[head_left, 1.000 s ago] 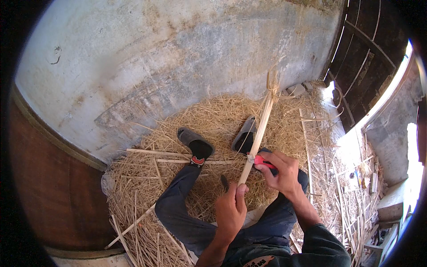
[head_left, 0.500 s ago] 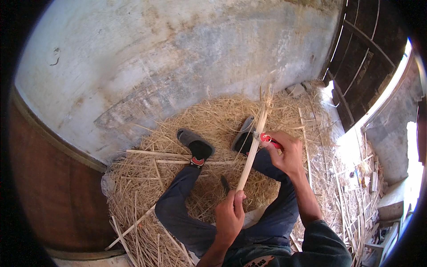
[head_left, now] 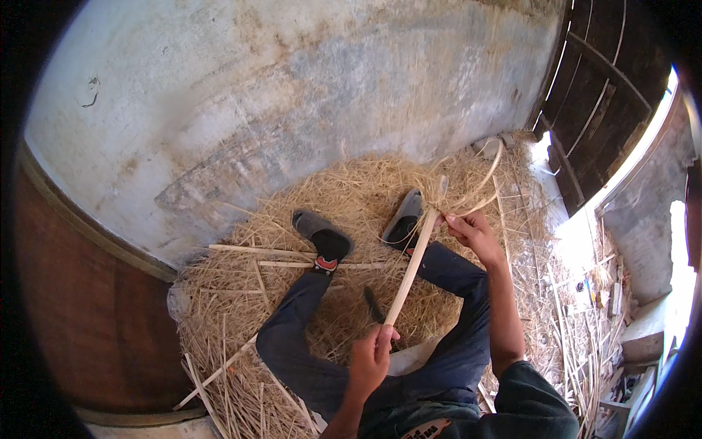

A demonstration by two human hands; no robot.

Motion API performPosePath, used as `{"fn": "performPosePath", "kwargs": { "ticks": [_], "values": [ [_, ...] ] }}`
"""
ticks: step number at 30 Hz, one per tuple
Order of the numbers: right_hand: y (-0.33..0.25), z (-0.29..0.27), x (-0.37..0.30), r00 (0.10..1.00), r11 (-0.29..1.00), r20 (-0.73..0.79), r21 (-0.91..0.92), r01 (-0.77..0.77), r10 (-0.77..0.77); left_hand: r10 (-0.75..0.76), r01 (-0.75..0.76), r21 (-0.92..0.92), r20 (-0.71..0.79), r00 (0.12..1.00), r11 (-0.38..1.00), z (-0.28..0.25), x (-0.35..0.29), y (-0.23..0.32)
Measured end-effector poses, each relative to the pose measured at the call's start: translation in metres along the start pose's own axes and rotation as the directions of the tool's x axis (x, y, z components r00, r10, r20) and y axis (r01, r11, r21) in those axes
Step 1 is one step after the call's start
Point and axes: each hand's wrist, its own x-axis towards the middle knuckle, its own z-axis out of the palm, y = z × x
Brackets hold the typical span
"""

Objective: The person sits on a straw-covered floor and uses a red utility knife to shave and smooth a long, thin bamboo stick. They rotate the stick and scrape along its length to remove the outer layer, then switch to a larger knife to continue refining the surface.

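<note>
Strip [head_left: 411, 274], right fingers [head_left: 461, 225] now farther up

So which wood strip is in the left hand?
The strip slanting from the left hand up to the right hand; the left holds its lower end, while the other strips lie on the straw.

Strip [head_left: 411, 282], before me: pale wood or bamboo, smooth-looking, matt. Peeled curls [head_left: 496, 164]: the same pale stuff, thin, fibrous. Floor litter [head_left: 252, 399]: dry shavings, rough, straw-like. Wall [head_left: 329, 88]: plaster-like, matt, blotched and worn. Brown panel [head_left: 102, 293]: wood-like, dull. Dark boards [head_left: 599, 95]: rough wood. Trousers [head_left: 296, 329]: cloth, matt. Sleeve [head_left: 532, 401]: soft cloth. Shoes [head_left: 319, 228]: dull finish, material unclear from here.
</note>
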Motion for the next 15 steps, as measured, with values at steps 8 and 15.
{"fn": "performPosePath", "kwargs": {
  "ticks": [8,15],
  "values": [
    [0.052,0.034,-0.015,0.99,0.999,0.134,-0.005,0.04,-0.039,-0.227,0.215,-0.29,-0.008,0.974,0.933,-0.022,0.024,-0.023],
    [0.307,0.104,-0.069,0.846,0.605,0.169,-0.769,-0.208,0.506,-0.26,0.288,-0.423,0.124,0.957,0.859,-0.044,0.029,-0.009]
  ]
}}
